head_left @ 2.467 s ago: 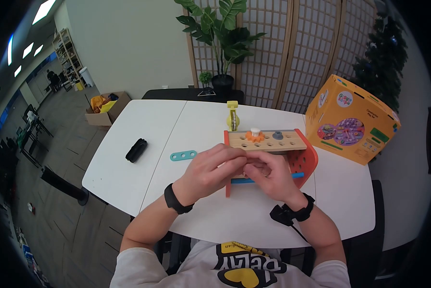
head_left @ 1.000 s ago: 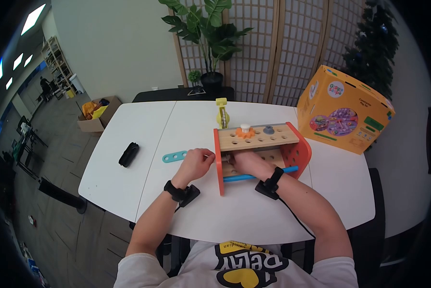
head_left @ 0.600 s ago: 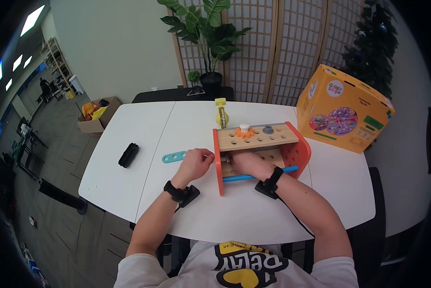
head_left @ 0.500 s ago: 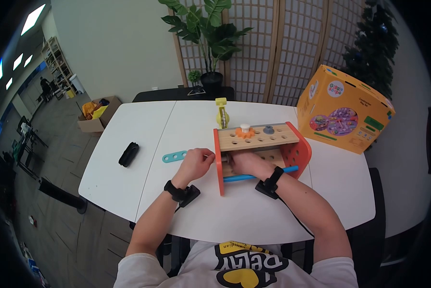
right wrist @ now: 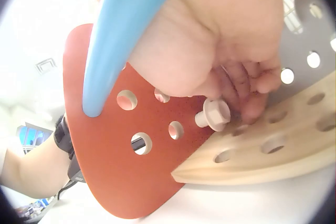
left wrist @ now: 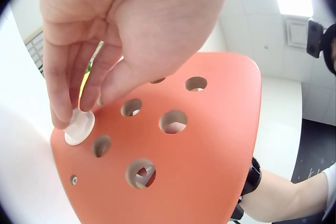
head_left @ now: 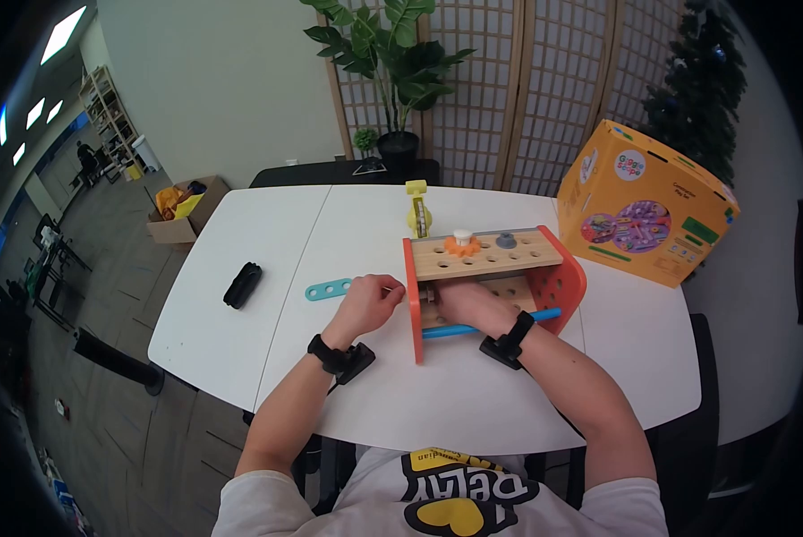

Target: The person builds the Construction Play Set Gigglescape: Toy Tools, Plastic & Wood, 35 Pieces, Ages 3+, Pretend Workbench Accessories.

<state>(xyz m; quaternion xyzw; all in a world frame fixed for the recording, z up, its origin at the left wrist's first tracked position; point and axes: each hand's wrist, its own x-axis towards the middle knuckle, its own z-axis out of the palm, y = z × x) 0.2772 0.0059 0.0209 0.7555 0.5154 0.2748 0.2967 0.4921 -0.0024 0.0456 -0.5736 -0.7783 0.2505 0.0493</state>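
Observation:
A toy workbench stands on the table, with a wooden top (head_left: 500, 257) and orange-red side panels (left wrist: 184, 171) full of holes. My left hand (head_left: 368, 302) is outside its left panel. In the left wrist view, thumb and fingers pinch a white flanged piece (left wrist: 80, 128) against that panel. My right hand (head_left: 468, 302) reaches inside the bench under the top. A white hex-headed bolt (right wrist: 216, 115) sits between its thumb and curled fingertips, shank towards the panel. A light-blue bar (right wrist: 118, 35) crosses the front of the bench, below the right forearm.
An orange gear (head_left: 462, 245) with a white bolt head and a grey bolt head (head_left: 506, 241) are on the bench top. A teal holed strip (head_left: 328, 289), a black case (head_left: 243, 285), a yellow toy tool (head_left: 419, 211) and a yellow-orange box (head_left: 647, 210) lie around it.
My hands were together in front of the bench; they have parted, the left to the outside of the left panel, the right inside. Over the last second they have barely moved.

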